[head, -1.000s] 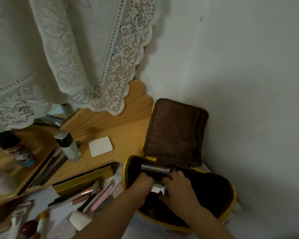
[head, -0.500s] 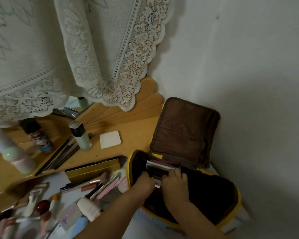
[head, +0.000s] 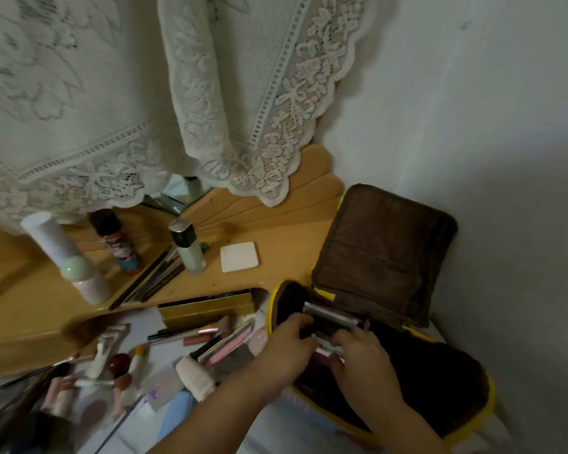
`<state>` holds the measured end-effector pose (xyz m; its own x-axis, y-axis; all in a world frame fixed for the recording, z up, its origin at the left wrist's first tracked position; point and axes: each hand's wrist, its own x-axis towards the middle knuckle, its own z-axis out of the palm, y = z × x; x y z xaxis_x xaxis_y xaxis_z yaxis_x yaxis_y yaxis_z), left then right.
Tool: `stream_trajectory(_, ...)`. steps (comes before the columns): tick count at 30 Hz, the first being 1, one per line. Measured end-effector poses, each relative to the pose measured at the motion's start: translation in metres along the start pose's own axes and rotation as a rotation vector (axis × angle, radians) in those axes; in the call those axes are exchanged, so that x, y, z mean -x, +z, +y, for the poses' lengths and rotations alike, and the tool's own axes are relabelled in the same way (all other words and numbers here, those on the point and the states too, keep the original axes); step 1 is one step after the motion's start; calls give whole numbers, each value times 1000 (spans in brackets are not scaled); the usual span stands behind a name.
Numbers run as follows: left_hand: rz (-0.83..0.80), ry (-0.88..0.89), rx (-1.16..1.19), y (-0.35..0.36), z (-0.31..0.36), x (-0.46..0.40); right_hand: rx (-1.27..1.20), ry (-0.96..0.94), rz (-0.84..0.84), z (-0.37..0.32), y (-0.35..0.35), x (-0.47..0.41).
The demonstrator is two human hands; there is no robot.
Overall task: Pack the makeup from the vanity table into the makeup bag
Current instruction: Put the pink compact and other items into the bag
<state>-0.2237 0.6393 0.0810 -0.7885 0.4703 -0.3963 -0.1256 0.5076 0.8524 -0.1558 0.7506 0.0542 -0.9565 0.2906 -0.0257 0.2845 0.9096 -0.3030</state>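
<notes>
My left hand (head: 289,348) and right hand (head: 361,358) are both down inside the makeup bag (head: 440,385), fingers curled around a flat silver-edged case (head: 330,317) at the bag's back wall, seating it upright. Left grips its near-left end, right pinches the lower right edge. What the pale bit under my right fingers is, I can't tell.

The bag sits at about 4 o'clock in view, brown lid (head: 384,250) flipped open against the wall, yellow trim around the mouth. Interior is dark — beyond the case I can't tell what's already in.

Progress, my judgement: early. One item going in, most still out on the vanity table (head: 276,231):
- white square compact (head: 239,256) at 12 o'clock from my left hand, well apart from the bag
- green bottle with dark cap (head: 187,245), dark-capped spray can (head: 115,239), white tube (head: 51,239) standing on a pink jar (head: 91,283), around 10 o'clock
- bundle of pencils and brushes (head: 151,276) beside the green bottle
- gold box (head: 207,308) just left of the bag
- loose pile at 8 o'clock — brush (head: 197,330), pink flat palette (head: 228,342), white bottle (head: 195,376), red-topped pieces, blurred

Left to do: finish seating the case, then move all that in.
</notes>
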Motion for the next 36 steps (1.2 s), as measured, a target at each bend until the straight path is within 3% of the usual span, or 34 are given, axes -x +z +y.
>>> stream_trajectory(5,76,92,51,-47,-29,40,-216,-115,-158,-27,-3,13)
stream_trajectory(9,130,50,-149,-90,-75,61,-232,-157,-312,-49,15,26)
stream_trajectory(13,61,-65,-369,-124,-125,71,-148,-90,-537,-73,47,35)
stream_trajectory(15,52,-71,-436,-140,-146,77,-116,-63,-572,-88,65,39)
stream_trajectory(27,34,32,-482,-221,-218,107,-134,134,-368,-191,132,50)
stream_trajectory(33,-76,113,-563,-211,-213,99,-69,242,-224,-194,145,37)
stream_trajectory(36,-90,106,-593,-202,-206,95,-43,214,-62,-181,142,7)
